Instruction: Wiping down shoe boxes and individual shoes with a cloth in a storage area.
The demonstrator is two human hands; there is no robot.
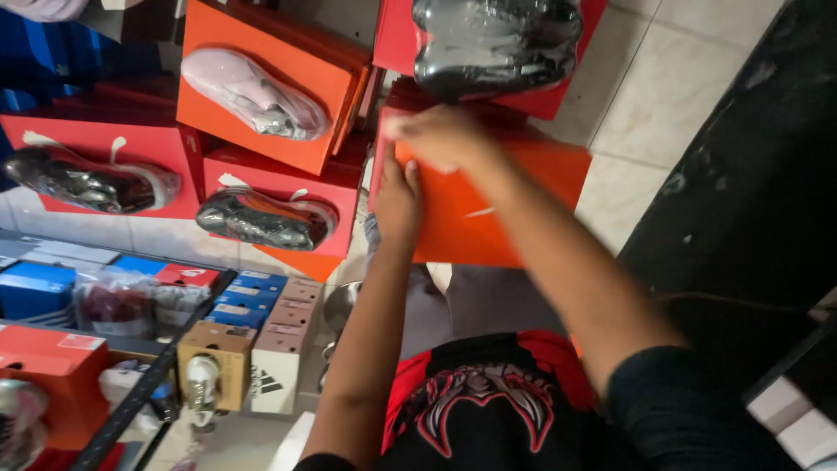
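head view: both hands work on an orange shoebox [488,209] at 12 o'clock. left hand [398,199] presses flat against its 9 o'clock edge, right hand [440,135] pinches the top corner (lid seemingly being seated). wrapped shoes [261,218] lie at 10 o'clock.

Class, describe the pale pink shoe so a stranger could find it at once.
Start at the orange boxes stacked left of the person's hands. On the topmost one lies the pale pink shoe, wrapped in clear plastic. The other wrapped shoes nearby are dark and glossy; it alone is light.
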